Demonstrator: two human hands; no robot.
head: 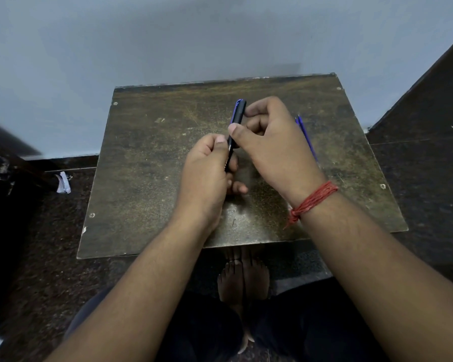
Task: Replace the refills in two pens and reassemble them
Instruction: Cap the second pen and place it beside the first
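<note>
A black pen with a blue clip (236, 121) is held above the middle of a worn wooden table (147, 158), pointing away from me. My left hand (207, 171) grips its lower barrel. My right hand (270, 142) pinches the capped upper end between thumb and fingers. A second blue pen or refill (307, 138) lies on the table just right of my right hand, partly hidden behind it. A red thread is tied round my right wrist.
The table stands against a pale wall (168, 35). A scrap of white paper (63, 182) lies on the dark floor at the left. My bare feet (242, 280) show under the table's near edge.
</note>
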